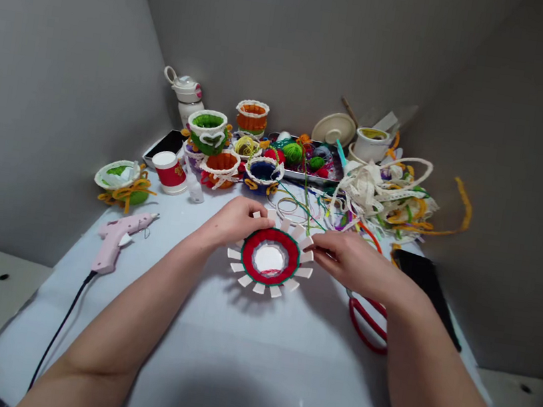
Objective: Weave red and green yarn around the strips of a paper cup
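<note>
A paper cup [266,283] with its wall cut into splayed white strips is held above the table, its round opening toward me. Red yarn [250,254] is woven round the strips, with a thin green line of yarn at its outer edge. My left hand [239,220] is closed on the cup's upper left rim, thumb over the strips. At the right edge, my right hand [337,256] has its fingers pinched together where a green yarn strand [308,212] runs down from the back. The fingertips partly hide what they pinch.
A pink glue gun [114,242] with a black cord lies left. Red-handled scissors [368,325] and a black phone [424,289] lie right, partly behind my forearm. Several yarn-woven cups [208,134], a tray of yarn balls [339,169] and a ribbon heap [378,198] line the back.
</note>
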Available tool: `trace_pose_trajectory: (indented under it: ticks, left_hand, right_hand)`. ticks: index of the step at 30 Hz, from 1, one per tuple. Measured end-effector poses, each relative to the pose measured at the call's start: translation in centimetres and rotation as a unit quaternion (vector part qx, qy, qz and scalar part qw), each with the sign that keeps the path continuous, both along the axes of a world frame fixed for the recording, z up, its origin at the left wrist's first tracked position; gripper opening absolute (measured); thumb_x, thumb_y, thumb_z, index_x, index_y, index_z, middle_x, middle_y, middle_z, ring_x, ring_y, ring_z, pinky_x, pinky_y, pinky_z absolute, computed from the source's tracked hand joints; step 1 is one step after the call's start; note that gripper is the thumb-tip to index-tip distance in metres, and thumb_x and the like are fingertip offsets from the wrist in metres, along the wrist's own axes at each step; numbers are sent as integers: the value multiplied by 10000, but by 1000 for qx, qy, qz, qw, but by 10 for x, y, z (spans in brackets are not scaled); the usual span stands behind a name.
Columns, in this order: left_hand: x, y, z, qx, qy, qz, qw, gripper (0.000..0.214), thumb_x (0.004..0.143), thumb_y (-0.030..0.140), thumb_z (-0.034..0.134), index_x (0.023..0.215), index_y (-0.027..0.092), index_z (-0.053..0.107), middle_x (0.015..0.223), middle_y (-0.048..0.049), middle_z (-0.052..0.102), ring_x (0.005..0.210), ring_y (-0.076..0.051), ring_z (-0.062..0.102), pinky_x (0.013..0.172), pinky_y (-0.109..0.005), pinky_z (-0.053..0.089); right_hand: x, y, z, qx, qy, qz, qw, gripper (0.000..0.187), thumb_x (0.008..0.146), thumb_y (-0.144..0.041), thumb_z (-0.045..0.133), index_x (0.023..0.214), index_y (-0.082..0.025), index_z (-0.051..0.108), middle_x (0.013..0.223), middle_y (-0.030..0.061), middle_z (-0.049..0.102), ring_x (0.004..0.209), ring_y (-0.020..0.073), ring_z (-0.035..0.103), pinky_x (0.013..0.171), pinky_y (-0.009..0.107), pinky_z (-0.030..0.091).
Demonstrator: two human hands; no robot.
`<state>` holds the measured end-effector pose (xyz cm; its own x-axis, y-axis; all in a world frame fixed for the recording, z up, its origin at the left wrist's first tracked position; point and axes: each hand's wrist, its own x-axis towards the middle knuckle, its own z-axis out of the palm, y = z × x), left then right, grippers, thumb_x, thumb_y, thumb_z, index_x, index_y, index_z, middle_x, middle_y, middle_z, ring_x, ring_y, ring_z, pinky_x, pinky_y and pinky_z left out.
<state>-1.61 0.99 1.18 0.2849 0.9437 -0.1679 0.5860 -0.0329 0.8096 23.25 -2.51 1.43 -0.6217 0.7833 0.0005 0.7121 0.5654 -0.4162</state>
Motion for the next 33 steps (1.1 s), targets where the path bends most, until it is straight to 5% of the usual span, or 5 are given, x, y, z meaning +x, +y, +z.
trace_pose_trajectory:
  ticks: [8,12,21,27,33]
  left_hand:
    - [6,1,-6,53,51,48,996,271,777,400,599,659,160,645,560,34,508,553,-104,433,553,-250,317]
    - [10,-3,-6,53,76,50,994,263,796,383,580,665,162,635,553,31,523,551,-109,457,556,-252,324]
    - [12,-10,-12,43,45,-140,988,298,713,264,652,992,180,718,989,-39,721,877,-173,620,744,-258,450]
    - [20,-13,-13,25,90,-142,985,161,757,278,612,717,153,706,657,0,635,649,-139,533,597,-250,358]
    - [14,-9,-14,49,106,-110,987,173,778,297,607,758,172,724,707,-7,671,660,-139,553,613,-256,352]
  right_hand:
    - [-5,-4,10,-52,31,-57,997,426,972,-480,366,684,-195,501,631,2,536,599,136,453,582,281,280]
    - [-8,-3,5,-44,-12,-84,995,328,911,-342,434,618,-193,447,558,-17,475,546,114,387,551,291,220]
    - [-11,-2,-4,-81,-49,-9,995,257,900,-258,414,652,-193,437,587,-21,473,555,108,365,549,280,219]
    - [-16,-4,-2,-92,-40,-9,995,307,938,-315,422,669,-188,500,599,-13,482,566,114,364,561,274,235]
    - [-2,-2,4,-98,5,-28,995,400,995,-496,368,828,-206,587,704,1,584,638,136,472,600,262,297]
